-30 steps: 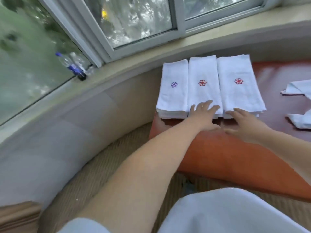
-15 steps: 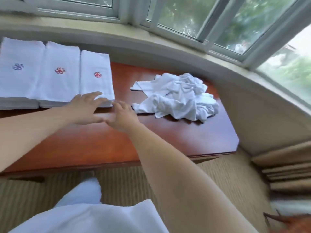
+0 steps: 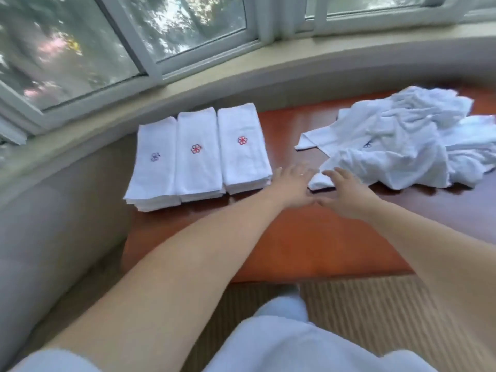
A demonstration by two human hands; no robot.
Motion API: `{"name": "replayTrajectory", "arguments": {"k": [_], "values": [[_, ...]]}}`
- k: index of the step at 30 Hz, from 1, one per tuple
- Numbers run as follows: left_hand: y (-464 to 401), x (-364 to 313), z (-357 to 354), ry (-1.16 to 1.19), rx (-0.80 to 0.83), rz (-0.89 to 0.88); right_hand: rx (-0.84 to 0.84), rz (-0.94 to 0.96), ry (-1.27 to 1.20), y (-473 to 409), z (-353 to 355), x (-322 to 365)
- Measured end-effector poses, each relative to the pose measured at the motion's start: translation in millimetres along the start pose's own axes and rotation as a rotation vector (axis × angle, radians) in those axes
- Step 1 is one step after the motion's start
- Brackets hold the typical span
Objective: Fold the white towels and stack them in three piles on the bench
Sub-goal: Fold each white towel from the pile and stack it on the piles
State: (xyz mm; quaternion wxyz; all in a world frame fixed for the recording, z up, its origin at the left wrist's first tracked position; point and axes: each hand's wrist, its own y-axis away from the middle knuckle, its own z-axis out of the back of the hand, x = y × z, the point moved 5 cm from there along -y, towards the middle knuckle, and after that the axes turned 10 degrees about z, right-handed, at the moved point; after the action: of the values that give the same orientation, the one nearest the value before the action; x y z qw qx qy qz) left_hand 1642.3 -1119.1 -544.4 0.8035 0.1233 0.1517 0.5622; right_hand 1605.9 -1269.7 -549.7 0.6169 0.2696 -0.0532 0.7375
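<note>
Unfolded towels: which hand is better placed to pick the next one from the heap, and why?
The right hand, probably. Its fingertips already reach the near corner of the unfolded towels, while the left hand lies between that heap and the folded piles. Both hands are open.

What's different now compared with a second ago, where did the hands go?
Both hands left the near edge of the folded piles and moved right: the left hand hovers beside the right pile, the right hand reaches a corner of the unfolded heap. Neither grips anything. The three piles stayed put.
</note>
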Motion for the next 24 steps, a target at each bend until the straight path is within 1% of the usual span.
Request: {"name": "replayTrajectory", "arguments": {"k": [3, 5, 8, 14, 20, 24], "values": [[-41, -19, -1, 0.042, -0.026, -0.017, 0.002, 0.014, 0.038, -13, 22, -23], [-67, -31, 0, 0.038, -0.051, -0.012, 0.024, -0.008, 0.051, -24, 32, -43], [-98, -49, 2, 0.056, -0.026, -0.018, 0.042, -0.041, 0.032, -38, 43, -74], [-148, -77, -1, 0.056, 0.022, -0.014, 0.041, -0.034, -0.009, -69, 59, -130], [-192, -120, -27, 0.144, 0.081, 0.097, 0.135, -0.017, -0.038, -92, 68, -202], [-216, -151, -48, 0.244, 0.106, 0.231, 0.246, 0.042, 0.007, -105, 74, -258]]}}
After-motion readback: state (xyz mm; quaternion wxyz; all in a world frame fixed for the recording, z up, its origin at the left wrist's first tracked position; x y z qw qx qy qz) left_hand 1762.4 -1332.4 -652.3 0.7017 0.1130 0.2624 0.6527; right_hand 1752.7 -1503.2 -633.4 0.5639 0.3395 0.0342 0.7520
